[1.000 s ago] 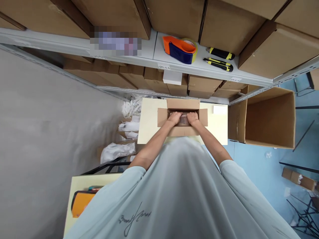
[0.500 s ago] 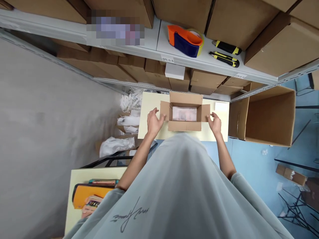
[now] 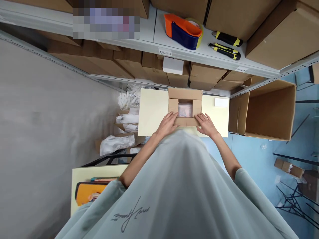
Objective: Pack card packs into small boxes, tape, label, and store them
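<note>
A small cardboard box (image 3: 185,94) stands on a pale yellow table (image 3: 152,111) below me. Its two side flaps are folded inward, and a clear-wrapped pinkish item (image 3: 185,109) shows through the gap. My left hand (image 3: 168,122) lies at the box's near left corner with fingers stretched flat on the flap. My right hand (image 3: 205,124) rests at the near right corner, fingers also flat. The far flap stands open.
A grey shelf carries an orange and blue tape dispenser (image 3: 182,30) and two yellow-black utility knives (image 3: 225,44) among brown cartons. A large empty carton (image 3: 266,111) lies on its side at right. White bags (image 3: 126,114) are heaped left of the table. A white card (image 3: 221,102) lies on the table.
My hands came out of the box, spread to its sides, then came back in to its near corners. The two side flaps are now folded over the wrapped item.
</note>
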A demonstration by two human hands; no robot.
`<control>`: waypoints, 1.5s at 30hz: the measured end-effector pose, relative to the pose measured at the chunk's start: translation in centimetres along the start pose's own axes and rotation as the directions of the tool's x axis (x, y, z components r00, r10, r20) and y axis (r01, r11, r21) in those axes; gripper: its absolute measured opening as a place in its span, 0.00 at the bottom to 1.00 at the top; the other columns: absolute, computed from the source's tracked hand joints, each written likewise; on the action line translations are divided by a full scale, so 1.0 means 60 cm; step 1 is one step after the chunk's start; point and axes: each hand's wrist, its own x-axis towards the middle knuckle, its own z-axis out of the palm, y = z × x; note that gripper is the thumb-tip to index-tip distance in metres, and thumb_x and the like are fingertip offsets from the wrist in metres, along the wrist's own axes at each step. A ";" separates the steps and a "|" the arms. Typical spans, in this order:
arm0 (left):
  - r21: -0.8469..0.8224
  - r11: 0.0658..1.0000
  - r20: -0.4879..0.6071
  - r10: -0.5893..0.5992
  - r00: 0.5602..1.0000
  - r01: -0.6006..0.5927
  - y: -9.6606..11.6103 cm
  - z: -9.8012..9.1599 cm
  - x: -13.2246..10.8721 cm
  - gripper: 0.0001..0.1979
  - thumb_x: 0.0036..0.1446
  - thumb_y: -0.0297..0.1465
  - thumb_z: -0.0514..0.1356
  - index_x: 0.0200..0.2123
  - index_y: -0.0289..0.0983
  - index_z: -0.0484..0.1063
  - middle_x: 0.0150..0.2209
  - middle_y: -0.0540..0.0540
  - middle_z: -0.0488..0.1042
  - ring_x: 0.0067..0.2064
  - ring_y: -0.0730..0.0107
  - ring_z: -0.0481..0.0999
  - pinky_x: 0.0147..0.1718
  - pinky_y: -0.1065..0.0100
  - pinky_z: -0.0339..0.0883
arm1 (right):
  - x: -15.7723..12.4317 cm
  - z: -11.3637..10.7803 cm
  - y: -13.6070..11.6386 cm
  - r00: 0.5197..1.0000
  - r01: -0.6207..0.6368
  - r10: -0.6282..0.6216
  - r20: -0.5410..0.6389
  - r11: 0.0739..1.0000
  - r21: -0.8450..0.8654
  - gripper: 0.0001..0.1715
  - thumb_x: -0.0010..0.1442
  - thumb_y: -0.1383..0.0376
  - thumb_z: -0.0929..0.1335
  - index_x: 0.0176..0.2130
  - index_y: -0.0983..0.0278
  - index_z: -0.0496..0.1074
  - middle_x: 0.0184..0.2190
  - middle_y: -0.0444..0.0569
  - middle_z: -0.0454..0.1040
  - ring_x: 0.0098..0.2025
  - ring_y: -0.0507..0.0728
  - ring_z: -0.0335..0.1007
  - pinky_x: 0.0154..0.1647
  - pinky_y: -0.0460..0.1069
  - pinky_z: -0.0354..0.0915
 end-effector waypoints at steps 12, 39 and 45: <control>0.099 0.994 0.177 0.029 0.984 -0.047 -0.022 -0.024 0.049 0.66 0.51 0.41 0.84 0.85 0.31 0.57 0.81 0.25 0.66 0.86 0.27 0.56 0.85 0.40 0.51 | 0.042 -0.021 0.003 0.996 0.076 -0.072 0.048 0.994 -0.084 0.51 0.70 0.57 0.78 0.81 0.73 0.65 0.79 0.70 0.71 0.84 0.75 0.62 0.92 0.71 0.43; -0.297 0.954 -0.325 -0.137 0.936 0.037 -0.088 -0.011 0.154 0.75 0.56 0.34 0.81 0.89 0.37 0.30 0.88 0.24 0.38 0.89 0.33 0.44 0.86 0.39 0.51 | 0.197 0.000 0.127 0.888 -0.099 0.380 -0.260 0.710 0.698 0.54 0.74 0.48 0.68 0.87 0.61 0.50 0.73 0.64 0.74 0.72 0.62 0.75 0.75 0.61 0.72; -0.230 0.969 -0.319 -0.163 0.934 0.090 -0.085 -0.001 0.115 0.31 0.68 0.39 0.74 0.70 0.40 0.77 0.80 0.32 0.65 0.82 0.38 0.66 0.83 0.42 0.61 | 0.156 0.010 0.103 0.884 -0.143 0.396 -0.248 0.735 0.663 0.28 0.78 0.43 0.66 0.56 0.61 0.83 0.65 0.61 0.78 0.73 0.64 0.73 0.72 0.58 0.74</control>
